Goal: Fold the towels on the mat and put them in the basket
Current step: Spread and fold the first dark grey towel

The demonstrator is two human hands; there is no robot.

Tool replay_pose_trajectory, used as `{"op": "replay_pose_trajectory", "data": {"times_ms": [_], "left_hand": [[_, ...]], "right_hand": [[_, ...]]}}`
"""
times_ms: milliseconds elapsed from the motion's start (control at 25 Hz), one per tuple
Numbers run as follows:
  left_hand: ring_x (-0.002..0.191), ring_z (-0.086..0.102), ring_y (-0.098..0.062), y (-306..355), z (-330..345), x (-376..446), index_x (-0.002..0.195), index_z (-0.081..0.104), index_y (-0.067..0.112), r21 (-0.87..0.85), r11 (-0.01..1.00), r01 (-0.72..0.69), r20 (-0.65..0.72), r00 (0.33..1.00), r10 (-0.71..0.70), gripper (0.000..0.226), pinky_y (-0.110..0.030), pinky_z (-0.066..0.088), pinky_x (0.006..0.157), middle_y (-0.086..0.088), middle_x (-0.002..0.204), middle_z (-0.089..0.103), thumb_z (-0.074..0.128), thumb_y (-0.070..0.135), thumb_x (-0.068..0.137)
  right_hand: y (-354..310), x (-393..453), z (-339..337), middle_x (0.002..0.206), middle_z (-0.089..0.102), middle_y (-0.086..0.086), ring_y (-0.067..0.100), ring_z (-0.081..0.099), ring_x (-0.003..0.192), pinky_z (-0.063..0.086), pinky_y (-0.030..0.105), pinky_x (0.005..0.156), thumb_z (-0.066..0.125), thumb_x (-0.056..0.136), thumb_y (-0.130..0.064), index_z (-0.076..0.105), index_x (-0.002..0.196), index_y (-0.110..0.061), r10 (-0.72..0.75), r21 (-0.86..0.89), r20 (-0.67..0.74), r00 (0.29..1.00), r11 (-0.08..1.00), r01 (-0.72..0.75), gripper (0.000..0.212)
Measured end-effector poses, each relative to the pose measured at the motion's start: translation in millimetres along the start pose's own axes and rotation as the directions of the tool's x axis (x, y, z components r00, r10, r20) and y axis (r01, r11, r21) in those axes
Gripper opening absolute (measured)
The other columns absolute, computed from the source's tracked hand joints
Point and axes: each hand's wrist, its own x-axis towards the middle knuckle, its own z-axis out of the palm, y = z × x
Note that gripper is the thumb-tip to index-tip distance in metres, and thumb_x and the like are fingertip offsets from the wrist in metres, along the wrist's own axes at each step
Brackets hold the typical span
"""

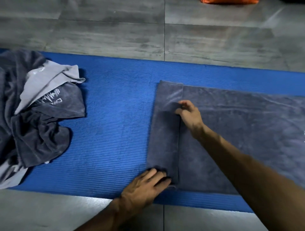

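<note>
I see the towel (239,131) spread flat on the mat (115,123), its left end turned over in a narrow flap. My left hand (145,184) pinches the flap's near corner; my right hand (189,113) grips its inner edge further up. More towels (36,115) lie heaped at far left.

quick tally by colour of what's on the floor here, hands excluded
Dark grey-blue: 1 flat towel, plus a crumpled towel pile, number of towels unclear
Light grey: 1 cloth in that pile
Blue: 1 mat
Orange: 1 object, cut off at top edge
Total: 5
</note>
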Motion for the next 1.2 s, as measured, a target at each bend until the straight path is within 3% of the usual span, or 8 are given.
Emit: {"op": "replay_pose_trajectory", "data": {"times_ms": [120, 280, 440, 600, 720, 840, 1040, 1200], "left_hand": [[0.105, 0.053, -0.015, -1, 6, 0, 0.128, 0.051, 0.022, 0.02, 0.997, -0.073, 0.015, 0.997, 0.072, 0.049, -0.027, 0.052, 0.088, 0.006, 0.122, 0.063, 0.047, 0.021, 0.08], [0.108, 0.051, -0.015, -2, 5, -1, 0.122, 0.05, 0.022, 0.048, 0.993, -0.109, -0.042, 0.993, 0.111, 0.042, -0.028, 0.038, 0.095, 0.006, 0.122, 0.064, 0.044, 0.02, 0.081], [0.11, 0.054, -0.017, 1, 4, 1, 0.121, 0.052, 0.022, 0.096, 0.981, -0.17, -0.05, 0.983, 0.175, 0.039, -0.031, 0.037, 0.099, 0.003, 0.121, 0.066, 0.047, 0.022, 0.083], [0.109, 0.057, -0.015, -5, -3, 15, 0.116, 0.063, 0.025, -0.012, 0.992, -0.126, -0.01, 0.992, 0.126, 0.036, -0.028, 0.052, 0.093, 0.006, 0.119, 0.064, 0.053, 0.034, 0.083], [0.12, 0.052, -0.016, -22, -8, 39, 0.123, 0.065, 0.019, 0.063, 0.998, -0.019, 0.003, 1.0, 0.019, 0.05, -0.031, 0.047, 0.102, 0.002, 0.127, 0.063, 0.053, 0.032, 0.076], [0.125, 0.054, -0.022, -39, -4, 52, 0.133, 0.059, 0.012, 0.194, 0.974, -0.119, 0.139, 0.986, 0.093, 0.052, -0.037, 0.028, 0.115, -0.004, 0.132, 0.061, 0.042, 0.038, 0.09], [0.146, 0.026, -0.026, -43, 10, 45, 0.151, 0.03, 0.019, 0.126, 0.983, -0.13, 0.201, 0.974, 0.103, 0.067, -0.041, 0.012, 0.119, -0.009, 0.158, 0.029, 0.04, 0.053, 0.094], [0.15, 0.006, -0.027, -45, 10, 46, 0.154, 0.02, 0.033, 0.089, 0.988, -0.129, 0.19, 0.976, 0.111, 0.068, -0.043, 0.006, 0.119, -0.002, 0.163, 0.011, 0.038, 0.061, 0.094]], "right_hand": [[-13, 38, 5, 0.106, 0.068, 0.003, 0.018, 0.065, 0.097, 0.054, 0.038, 0.093, 0.074, 0.069, -0.019, 0.067, 0.096, -0.026, 0.024, -0.023, 0.009, 1.0, 0.999, -0.024, 0.029], [-24, 60, 11, 0.124, 0.057, 0.004, 0.016, 0.057, 0.109, 0.051, 0.032, 0.094, 0.069, 0.082, -0.005, 0.054, 0.134, -0.008, 0.048, -0.072, 0.081, 0.996, 0.997, -0.042, 0.054], [-12, 69, 6, 0.141, 0.036, -0.003, 0.019, 0.044, 0.126, 0.047, 0.037, 0.102, 0.06, 0.083, 0.005, 0.046, 0.14, -0.008, -0.08, -0.194, 0.161, 0.984, 0.975, 0.111, 0.06], [-9, 54, 11, 0.15, 0.036, 0.004, 0.032, 0.041, 0.132, 0.039, 0.05, 0.108, 0.056, 0.08, -0.017, 0.042, 0.143, -0.012, -0.201, -0.491, 0.067, 0.977, 0.846, 0.208, 0.065], [21, -7, 29, 0.151, 0.041, 0.016, 0.037, 0.041, 0.136, 0.035, 0.048, 0.112, 0.041, 0.085, -0.02, 0.046, 0.141, -0.004, -0.55, -0.581, 0.314, 0.774, 0.533, 0.615, 0.059], [62, -52, 36, 0.154, 0.035, 0.014, 0.031, 0.034, 0.143, 0.022, 0.04, 0.119, 0.032, 0.09, -0.02, 0.043, 0.144, -0.003, -0.492, -0.53, 0.601, 0.63, 0.344, 0.775, 0.058], [59, 2, 35, 0.162, 0.019, 0.005, 0.025, 0.013, 0.15, 0.007, 0.044, 0.121, 0.022, 0.1, -0.049, 0.024, 0.154, -0.013, -0.417, -0.696, 0.595, 0.687, 0.16, 0.7, 0.064], [23, 71, 41, 0.164, 0.006, -0.002, 0.025, 0.001, 0.151, -0.001, 0.047, 0.121, 0.01, 0.09, -0.067, 0.009, 0.156, -0.026, -0.317, -0.827, 0.426, 0.847, 0.244, 0.507, 0.078]]}}
